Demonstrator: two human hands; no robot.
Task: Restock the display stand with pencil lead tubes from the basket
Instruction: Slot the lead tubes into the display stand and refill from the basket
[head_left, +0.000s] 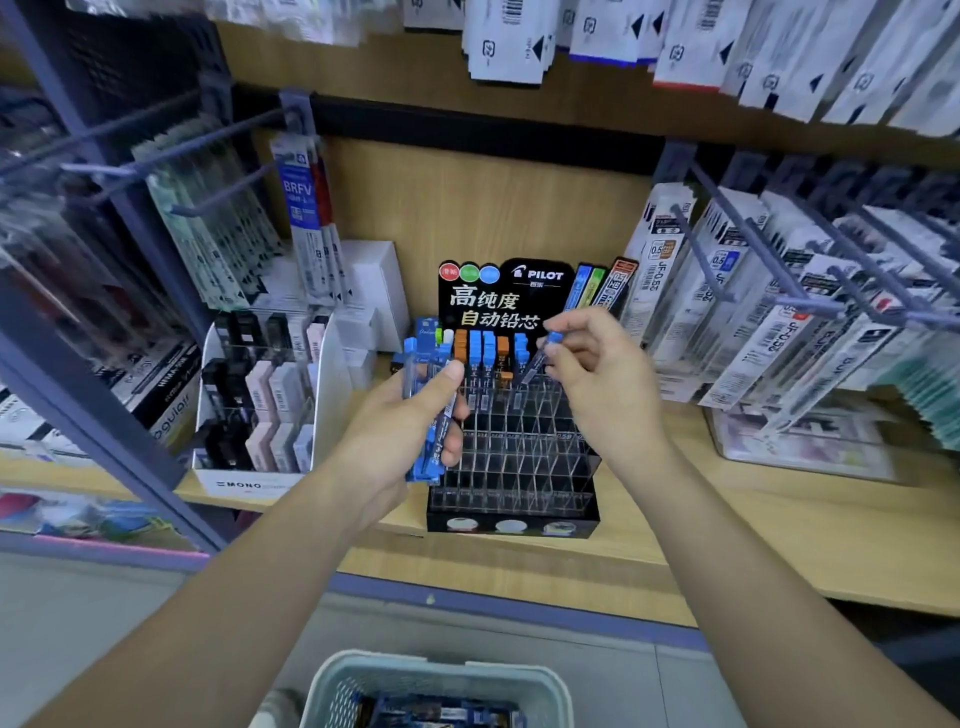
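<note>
A black Pilot display stand (511, 457) with a clear grid of slots sits on the wooden shelf. Its back rows hold several blue- and orange-capped lead tubes (480, 353); the front slots look bare. My left hand (410, 415) grips a bundle of blue-capped lead tubes (431, 410) just left of the stand. My right hand (592, 364) pinches a single blue-capped tube (540, 361), tilted, above the stand's back right slots. A pale basket (441, 686) with more blue packs lies at the bottom of the view.
A white Mono eraser box (260, 415) stands left of the stand. Metal hooks with hanging refill packs (753, 291) jut out on both sides. More packs hang above. A clear box (800, 441) sits at the right on the shelf.
</note>
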